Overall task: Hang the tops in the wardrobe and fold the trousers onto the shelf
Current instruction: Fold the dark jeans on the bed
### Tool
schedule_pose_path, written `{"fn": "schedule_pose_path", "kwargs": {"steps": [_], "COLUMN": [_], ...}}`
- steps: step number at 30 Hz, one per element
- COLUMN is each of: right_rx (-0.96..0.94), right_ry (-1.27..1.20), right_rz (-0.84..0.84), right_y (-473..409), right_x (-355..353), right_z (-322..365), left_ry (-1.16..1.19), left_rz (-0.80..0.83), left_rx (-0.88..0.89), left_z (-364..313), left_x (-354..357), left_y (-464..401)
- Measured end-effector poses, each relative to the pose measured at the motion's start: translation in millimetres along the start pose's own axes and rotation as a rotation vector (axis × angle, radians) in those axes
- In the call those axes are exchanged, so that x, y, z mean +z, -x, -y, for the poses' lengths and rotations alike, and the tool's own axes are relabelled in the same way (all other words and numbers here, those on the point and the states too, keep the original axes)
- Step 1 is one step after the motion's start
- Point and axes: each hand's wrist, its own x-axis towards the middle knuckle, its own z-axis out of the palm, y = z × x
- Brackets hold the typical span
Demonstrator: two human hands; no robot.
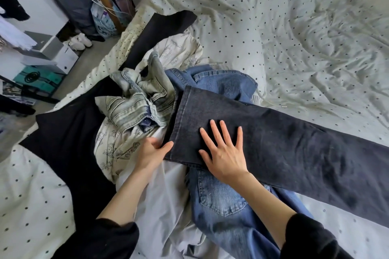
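While the right hand [224,153] lies flat on the dark trouser leg [284,149], its fingers [216,130] are straight and spread, pressing the cloth and gripping nothing. Just beside it, the left hand [152,149] holds the hem corner of that same leg: the thumb sits on top of the cloth and the other fingers are tucked beneath it, so how far they curl cannot be told. This leg stretches across the bed from the right edge toward the middle, lying over a pair of blue jeans [223,206]. Beyond the hands, crumpled pale jeans [139,99] rest on a printed white top [117,145], with a black garment [69,143] to the left. Farther off spreads the dotted bedsheet [305,38], and white shoes [81,41] stand on the floor at upper left.
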Motion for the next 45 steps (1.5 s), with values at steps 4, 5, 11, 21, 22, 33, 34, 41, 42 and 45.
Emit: {"fn": "schedule_pose_path", "kwargs": {"steps": [4,5,11,21,22,33,34,41,42,45], "right_rx": [0.002,0.006,0.02,-0.015,0.0,0.574,0.589,0.731,0.739,0.736], "right_ry": [-0.054,-0.061,-0.102,-0.203,-0.323,-1.974,-1.925,-1.665,-1.621,-1.37], "right_rz": [-0.027,-0.031,-0.083,0.025,0.004,-0.105,-0.066,-0.156,-0.202,-0.301], "right_y": [6.6,11.5,44.0,51.4,51.4,101.1,102.9,83.6,78.5,66.0], "right_x": [-5.7,-6.7,-7.3,-12.1,-17.7,-93.5,-91.9,-66.3,-66.4,-67.1], "right_z": [-2.1,-2.8,-5.9,-17.3,-19.7,-147.8,-154.8,-164.7,-165.1,-166.9], "left_ry": [0.004,0.007,0.404,0.724,0.666,-0.501,-0.684,-0.718,-0.693,-0.843], "left_rz": [0.076,0.074,0.244,0.16,0.128,0.294,0.36,0.242,0.151,0.167], "left_rx": [-0.139,-0.175,-0.49,-0.357,-0.229,1.136,1.156,1.194,1.195,1.011], "left_z": [-4.1,-4.5,0.1,-30.0,-37.0,-97.4,-93.5,-75.4,-74.2,-71.6], "left_x": [-8.1,-8.9,-8.8,-0.2,0.3,121.1,138.2,139.2,132.6,124.0], "left_y": [2.0,4.8,26.2,50.4,58.9,181.1,186.2,173.5,166.5,143.3]}}
